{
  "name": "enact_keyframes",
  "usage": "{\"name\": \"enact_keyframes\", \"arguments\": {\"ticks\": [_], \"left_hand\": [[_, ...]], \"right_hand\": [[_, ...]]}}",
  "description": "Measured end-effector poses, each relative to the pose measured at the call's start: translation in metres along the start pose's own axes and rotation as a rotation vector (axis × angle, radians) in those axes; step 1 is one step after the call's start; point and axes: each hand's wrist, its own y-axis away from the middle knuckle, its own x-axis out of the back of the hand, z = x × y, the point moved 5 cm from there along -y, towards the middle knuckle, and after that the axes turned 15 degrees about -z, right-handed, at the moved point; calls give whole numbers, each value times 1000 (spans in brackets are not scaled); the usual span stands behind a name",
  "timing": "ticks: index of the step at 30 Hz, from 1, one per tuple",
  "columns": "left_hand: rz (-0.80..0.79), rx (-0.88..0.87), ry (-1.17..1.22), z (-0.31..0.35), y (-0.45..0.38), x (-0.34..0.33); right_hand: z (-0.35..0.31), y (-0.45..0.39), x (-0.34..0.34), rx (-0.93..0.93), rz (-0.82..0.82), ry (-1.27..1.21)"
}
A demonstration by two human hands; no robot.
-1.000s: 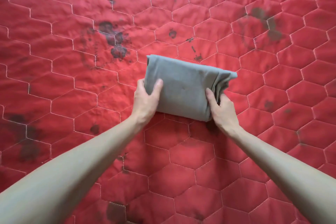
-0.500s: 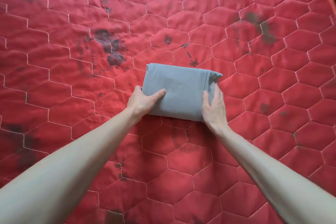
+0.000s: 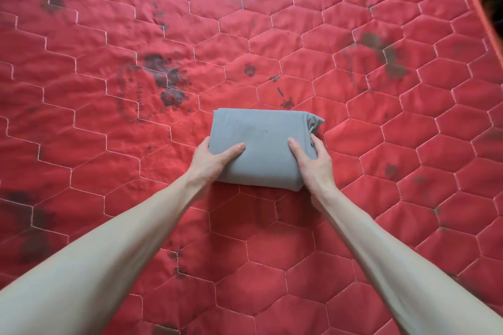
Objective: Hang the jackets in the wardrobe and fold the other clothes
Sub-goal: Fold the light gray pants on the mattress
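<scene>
Both hands, left hand [image 3: 209, 156] and right hand [image 3: 313, 159], grip the ends of a folded grey garment [image 3: 261, 141], thumbs on top; soft, light, likely to unfold unless supported underneath.

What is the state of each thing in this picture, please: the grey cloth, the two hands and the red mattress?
grey cloth: folded into a compact rectangle, lying on the mattress, bunched at its right end.
left hand: grips the cloth's left end, thumb on top.
right hand: grips the cloth's right end, thumb on top.
red mattress: quilted in hexagons, with dark stains in several places.
</scene>
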Motion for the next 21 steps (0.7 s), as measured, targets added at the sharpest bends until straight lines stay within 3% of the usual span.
{"name": "enact_keyframes", "arguments": {"ticks": [9,15,21], "left_hand": [[14,-122,125,50,65,17],[0,-141,158,117,169,30],[97,-275,85,183,293,38]], "right_hand": [[-72,45,0,255,-8,-37],[-157,142,4,424,3,25],[-232,247,9,445,-58,-8]]}}
